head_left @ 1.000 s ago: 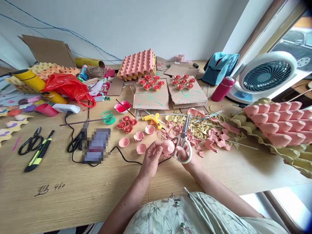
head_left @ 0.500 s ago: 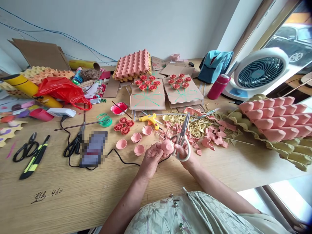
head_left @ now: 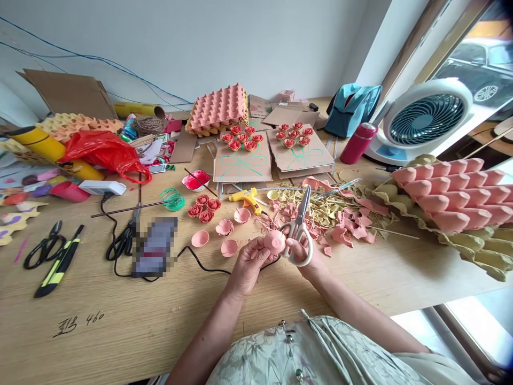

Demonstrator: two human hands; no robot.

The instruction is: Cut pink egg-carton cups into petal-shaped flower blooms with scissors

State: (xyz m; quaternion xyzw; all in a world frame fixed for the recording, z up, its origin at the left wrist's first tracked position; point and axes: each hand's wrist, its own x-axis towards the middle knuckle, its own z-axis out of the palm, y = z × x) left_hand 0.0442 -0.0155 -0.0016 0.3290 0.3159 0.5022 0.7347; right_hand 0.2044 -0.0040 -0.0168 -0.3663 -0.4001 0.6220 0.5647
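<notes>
Between my two hands is a pink egg-carton cup (head_left: 274,242), its rounded base turned up toward me. My left hand (head_left: 251,262) pinches its left side between thumb and fingers. A pair of scissors (head_left: 301,219) with white handles is in my right hand (head_left: 306,259), blades pointing up and away; fingertips of this hand also touch the cup's right edge. Just beyond my left hand lie several cut pink cups (head_left: 229,247). Behind those sit several red paper-pulp roses (head_left: 206,216). A yellow glue gun (head_left: 248,200) rests past the cups.
Pink and olive scraps (head_left: 348,219) heap beyond my right hand. Egg trays (head_left: 457,192) are stacked at the right. Cardboard sheets (head_left: 242,166) bearing red roses lie at the back. At left are a phone (head_left: 155,248), black scissors (head_left: 46,248) and a box cutter (head_left: 60,262).
The view has shifted very slightly. Both hands keep their hold on the cup and the scissors; the cup appears turned a little.
</notes>
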